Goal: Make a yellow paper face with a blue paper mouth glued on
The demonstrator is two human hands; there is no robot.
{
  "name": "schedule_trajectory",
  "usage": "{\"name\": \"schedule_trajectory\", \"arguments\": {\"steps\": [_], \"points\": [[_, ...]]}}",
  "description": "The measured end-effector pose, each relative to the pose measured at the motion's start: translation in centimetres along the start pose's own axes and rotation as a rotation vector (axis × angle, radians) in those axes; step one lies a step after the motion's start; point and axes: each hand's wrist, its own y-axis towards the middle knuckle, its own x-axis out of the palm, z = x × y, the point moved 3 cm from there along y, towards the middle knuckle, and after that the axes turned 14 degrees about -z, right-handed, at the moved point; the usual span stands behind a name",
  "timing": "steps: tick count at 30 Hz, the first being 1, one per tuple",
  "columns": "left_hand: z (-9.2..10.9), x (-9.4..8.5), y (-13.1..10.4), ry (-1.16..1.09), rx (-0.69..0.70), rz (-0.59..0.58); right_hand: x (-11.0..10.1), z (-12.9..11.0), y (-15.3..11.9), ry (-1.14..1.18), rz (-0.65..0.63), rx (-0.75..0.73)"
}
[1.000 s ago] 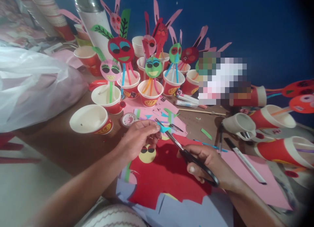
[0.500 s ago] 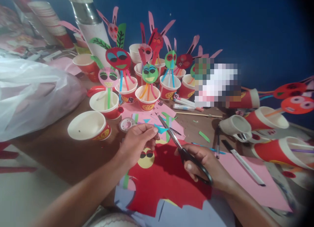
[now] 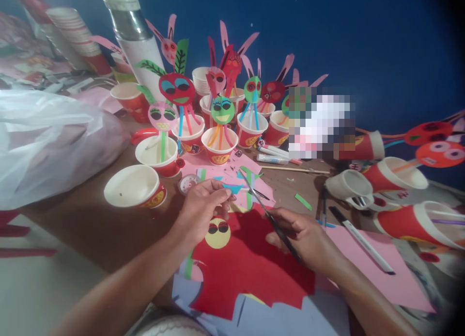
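**Blue scrap (image 3: 233,188) pinched beside scissors (image 3: 270,215)**

The scrap is gripped by the left hand (image 3: 203,202) between thumb and fingertips, with the other fingers curled beneath. It is held by one end, probably so that its free tip is exposed and the fingers are kept clear of the blades.

The scissors are gripped by the right hand (image 3: 307,236), their handles partly hidden by it. The blades are pointed forward, just past the tip of the scrap. Whether the two are touching cannot be told, nor how far the blades are parted, since they are seen nearly edge-on.

Both forearms are spread above a red sheet (image 3: 261,273), on which a yellow disc (image 3: 218,240) with dark eyes is laid, perhaps to be kept near at hand. Beyond the scrap, offcuts (image 3: 252,173) are scattered on pink paper (image 3: 198,162).

Farther back, paper faces (image 3: 223,112) are propped on straws (image 3: 220,136) in cups (image 3: 218,157), seemingly so that they are held upright. A marker (image 3: 363,241) is laid across pink card (image 3: 403,273) at the right.
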Motion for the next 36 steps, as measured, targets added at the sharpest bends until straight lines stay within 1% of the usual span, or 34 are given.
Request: {"name": "schedule_trajectory", "arguments": {"steps": [4,6,8,10,15,17,20,23,26,33,36], "points": [[-0.2,0.0,0.0,-0.013,-0.022,-0.023,-0.9,-0.3,-0.2,-0.363,0.099,-0.002],[-0.2,0.1,0.0,-0.012,-0.037,-0.029,-1.0,-0.4,-0.4,-0.429,0.123,0.013],[-0.3,0.3,0.0,-0.007,-0.050,-0.032,-1.0,-0.5,-0.5,-0.339,0.103,0.005],[-0.3,0.5,0.0,-0.004,-0.068,-0.041,-0.9,-0.5,-0.6,-0.188,0.071,-0.020],[-0.7,0.8,-0.3,0.004,-0.141,-0.106,-0.6,-0.2,-0.5,0.146,0.009,-0.050],[-1.0,1.0,-0.5,0.018,-0.174,-0.148,-0.5,-0.3,-0.4,0.256,0.017,-0.093],[-1.5,1.3,-0.6,0.051,-0.213,-0.208,-0.1,-0.8,-0.3,0.376,0.024,-0.200],[-2.0,1.8,-0.7,0.092,-0.249,-0.251,0.5,-1.2,-0.2,0.436,-0.003,-0.245],[-2.4,2.1,-0.9,0.143,-0.301,-0.278,0.9,-1.2,0.0,0.453,-0.007,-0.230],[-2.9,2.5,-1.2,0.209,-0.338,-0.332,1.0,-0.7,0.1,0.390,0.073,-0.183],[-2.7,2.5,-1.1,0.143,-0.330,-0.314,0.8,-1.0,0.1,0.389,0.125,-0.192]]}}
